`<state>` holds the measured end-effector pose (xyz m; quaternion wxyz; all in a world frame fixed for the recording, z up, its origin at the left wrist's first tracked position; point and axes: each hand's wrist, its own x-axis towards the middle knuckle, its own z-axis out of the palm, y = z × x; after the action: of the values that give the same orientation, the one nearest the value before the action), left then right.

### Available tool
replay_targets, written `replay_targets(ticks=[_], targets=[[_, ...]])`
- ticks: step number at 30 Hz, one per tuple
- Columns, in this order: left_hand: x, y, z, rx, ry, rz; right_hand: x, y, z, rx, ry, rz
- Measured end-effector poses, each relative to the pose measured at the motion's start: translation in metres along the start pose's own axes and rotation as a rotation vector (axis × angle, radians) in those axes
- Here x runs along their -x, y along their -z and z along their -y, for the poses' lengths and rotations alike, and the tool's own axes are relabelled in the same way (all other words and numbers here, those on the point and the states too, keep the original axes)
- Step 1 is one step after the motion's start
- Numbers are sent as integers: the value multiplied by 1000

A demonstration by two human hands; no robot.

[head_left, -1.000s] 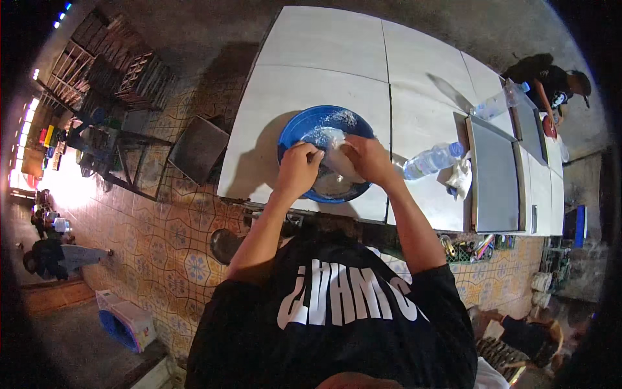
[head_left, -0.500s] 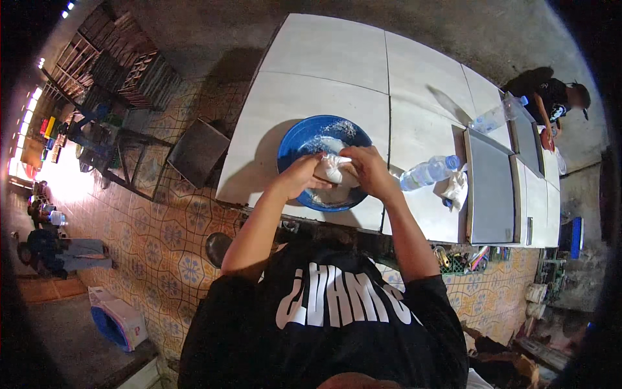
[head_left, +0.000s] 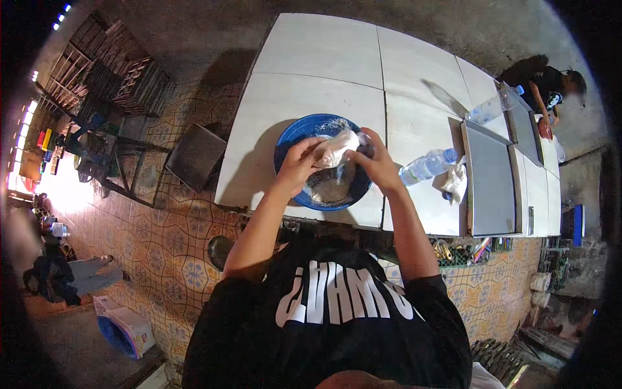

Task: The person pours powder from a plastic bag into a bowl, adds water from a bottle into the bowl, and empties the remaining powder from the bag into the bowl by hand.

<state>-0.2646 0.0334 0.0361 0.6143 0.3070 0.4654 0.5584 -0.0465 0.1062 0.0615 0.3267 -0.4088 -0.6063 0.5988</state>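
Observation:
Above a round blue basin (head_left: 291,132), I hold a lumpy white bag (head_left: 338,148) that looks soft, a plastic or cloth pouch. My left hand (head_left: 298,167) grips its near left end. On the other side, the fingers of my right hand (head_left: 377,163) are bent round its right part, the thumb pressing from below. White powder (head_left: 330,189) lies in the basin's bottom and clings to its far wall. What fills the bag is hidden.
Right of the basin lie a clear bottle (head_left: 427,167) and another white bag (head_left: 456,183). Beyond them are a grey tray (head_left: 491,188) and a second bottle (head_left: 486,110) on the white-tiled table (head_left: 311,52). A person (head_left: 551,91) works at the far right; another (head_left: 58,275) is at the left.
The bag has been turned: its gathered, twisted part faced up between my fingers, and now it lies tilted with its bulging side showing. My right hand has shifted its hold to the right.

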Motion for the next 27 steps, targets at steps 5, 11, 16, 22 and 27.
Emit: replay_targets(ticks=[5,11,16,22,27], targets=[[0,3,-3,-184,-154,-13,-6,7,10,-537,-307,103],[7,-1,-9,-593,-409,72,-14,-18,-5,-181,-121,-17],[13,10,-3,-471,-330,42,-3,-30,0,-16,54,-102],[22,-1,-19,-737,-172,49,0,-27,-11,43,266,-55],[20,7,5,-777,-336,-40,13,-21,-2,340,173,5]])
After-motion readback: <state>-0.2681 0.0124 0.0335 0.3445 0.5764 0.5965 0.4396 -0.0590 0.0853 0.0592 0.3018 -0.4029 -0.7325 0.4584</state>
